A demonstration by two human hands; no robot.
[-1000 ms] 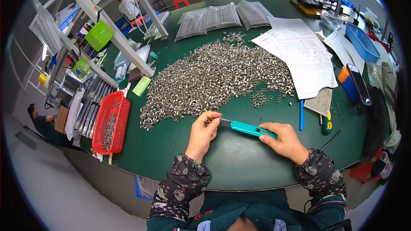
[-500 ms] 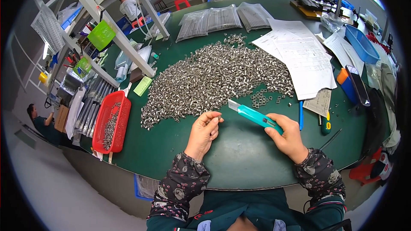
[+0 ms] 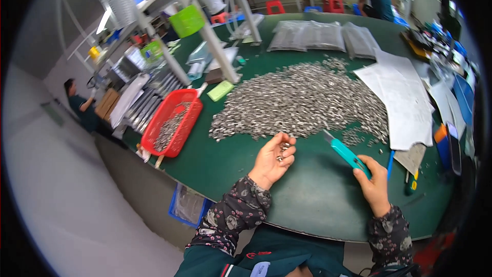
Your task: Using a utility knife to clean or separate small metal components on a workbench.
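Observation:
My left hand (image 3: 269, 166) is palm up with its fingers curled round a few small metal rings (image 3: 281, 150). It is just in front of the near edge of a wide pile of similar shiny metal rings (image 3: 294, 102). In my right hand (image 3: 377, 187) is a teal utility knife (image 3: 347, 155), its blade out and pointing away to the left, toward the pile. The knife is apart from the left hand. A small scatter of loose rings (image 3: 353, 136) lies beyond the knife, beside the main heap.
At the left edge of the green table (image 3: 318, 200) stands a red basket (image 3: 193, 118) partly filled with metal parts. Bagged rods (image 3: 307, 37) lie at the back. On the right are paper sheets (image 3: 407, 102), a phone (image 3: 454, 149) and a yellow-green-handled tool (image 3: 412, 182).
My view has swung left, so the table sits further right in it. My left hand has rolled palm up, showing rings in its fingers. The knife stays in my right hand.

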